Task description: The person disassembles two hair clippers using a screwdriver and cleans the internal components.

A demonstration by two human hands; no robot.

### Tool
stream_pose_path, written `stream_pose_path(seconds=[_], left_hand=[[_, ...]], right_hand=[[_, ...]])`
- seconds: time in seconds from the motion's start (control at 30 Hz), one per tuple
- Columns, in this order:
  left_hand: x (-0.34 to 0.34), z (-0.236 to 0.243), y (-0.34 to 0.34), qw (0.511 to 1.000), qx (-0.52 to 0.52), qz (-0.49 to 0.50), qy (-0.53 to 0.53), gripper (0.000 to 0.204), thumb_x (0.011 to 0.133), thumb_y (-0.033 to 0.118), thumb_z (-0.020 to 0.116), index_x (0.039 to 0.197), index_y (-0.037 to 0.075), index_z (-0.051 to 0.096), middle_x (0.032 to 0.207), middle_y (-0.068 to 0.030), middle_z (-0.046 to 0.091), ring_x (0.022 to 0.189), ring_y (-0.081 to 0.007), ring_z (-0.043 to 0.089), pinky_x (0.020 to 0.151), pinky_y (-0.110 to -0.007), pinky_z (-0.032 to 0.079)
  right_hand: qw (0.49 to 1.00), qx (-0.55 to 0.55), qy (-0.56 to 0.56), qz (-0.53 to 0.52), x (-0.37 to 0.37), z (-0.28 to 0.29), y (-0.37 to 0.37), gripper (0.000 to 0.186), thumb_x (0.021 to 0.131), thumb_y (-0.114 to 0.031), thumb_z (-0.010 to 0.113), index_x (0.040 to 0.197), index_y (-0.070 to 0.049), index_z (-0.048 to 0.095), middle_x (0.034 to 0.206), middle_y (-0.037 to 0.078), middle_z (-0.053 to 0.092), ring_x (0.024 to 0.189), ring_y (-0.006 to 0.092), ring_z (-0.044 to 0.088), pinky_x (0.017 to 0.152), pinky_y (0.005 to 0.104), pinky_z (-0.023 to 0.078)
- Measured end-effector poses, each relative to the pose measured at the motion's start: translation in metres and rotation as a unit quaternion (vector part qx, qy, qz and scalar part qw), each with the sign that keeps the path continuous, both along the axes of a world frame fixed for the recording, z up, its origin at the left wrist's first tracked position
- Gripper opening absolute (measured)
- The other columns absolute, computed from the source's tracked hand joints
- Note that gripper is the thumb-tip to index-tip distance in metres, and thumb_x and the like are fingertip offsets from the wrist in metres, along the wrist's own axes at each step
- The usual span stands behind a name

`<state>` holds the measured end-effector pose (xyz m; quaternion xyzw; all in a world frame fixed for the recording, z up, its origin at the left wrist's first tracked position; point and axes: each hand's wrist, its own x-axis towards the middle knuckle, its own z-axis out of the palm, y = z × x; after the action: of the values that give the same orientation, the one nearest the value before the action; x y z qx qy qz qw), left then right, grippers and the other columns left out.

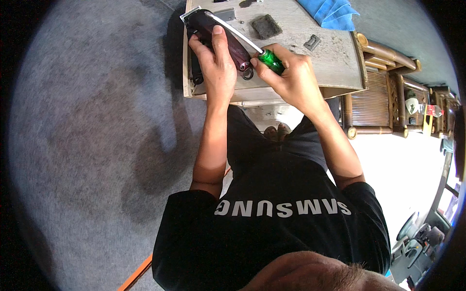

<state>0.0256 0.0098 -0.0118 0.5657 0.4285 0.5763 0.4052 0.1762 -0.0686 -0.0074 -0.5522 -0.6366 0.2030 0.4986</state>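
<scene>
A dark maroon hair clipper (236, 50) with a metal blade at its far left end lies in my left hand (219, 68), whose fingers and thumb close around its body. A loop shows at its near end. My right hand (296, 77) grips a screwdriver by its green handle (272, 62). The screwdriver's silver shaft (237, 34) slants across to the clipper, and its tip meets the housing just behind the blade. Both hands are above a light wooden table (310, 70).
On the table are a dark square pad (266, 26), a small grey metal part (312, 42), scattered dark clippings and a blue cloth (331, 13) at the far right corner. Bamboo furniture (371, 104) stands to the right. A grey wall-like surface (97, 121) fills the left.
</scene>
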Motion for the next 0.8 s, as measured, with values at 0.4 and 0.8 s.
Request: stream_pose_path(seconds=[0.4, 0.8], left_hand=[[-0.005, -0.007, 0.004, 0.997, -0.022, -0.044, -0.062, 0.059, 0.11, 0.044, 0.054, 0.137, -0.006, 0.037, 0.115, -0.0153, 0.059, 0.101, -0.0179, 0.056, 0.089, -0.03, 0.047], [0.003, 0.005, -0.005, 0.999, 0.031, 0.014, 0.007, 0.057, 0.109, 0.044, 0.055, 0.135, -0.004, 0.04, 0.108, -0.0134, 0.062, 0.089, -0.0151, 0.057, 0.077, -0.029, 0.049]], right_hand=[[1.0, 0.007, -0.018, 0.006, 0.001, -0.001, -0.004, 0.023, 0.092, -0.018, 0.079, 0.106, 0.0, 0.073, 0.077, 0.015, 0.072, 0.066, 0.0134, 0.064, 0.066, 0.0324, 0.054], [0.999, -0.029, -0.019, 0.01, 0.003, 0.006, 0.002, 0.023, 0.09, -0.021, 0.076, 0.096, 0.0, 0.069, 0.072, 0.017, 0.067, 0.059, 0.0176, 0.063, 0.06, 0.0359, 0.051]])
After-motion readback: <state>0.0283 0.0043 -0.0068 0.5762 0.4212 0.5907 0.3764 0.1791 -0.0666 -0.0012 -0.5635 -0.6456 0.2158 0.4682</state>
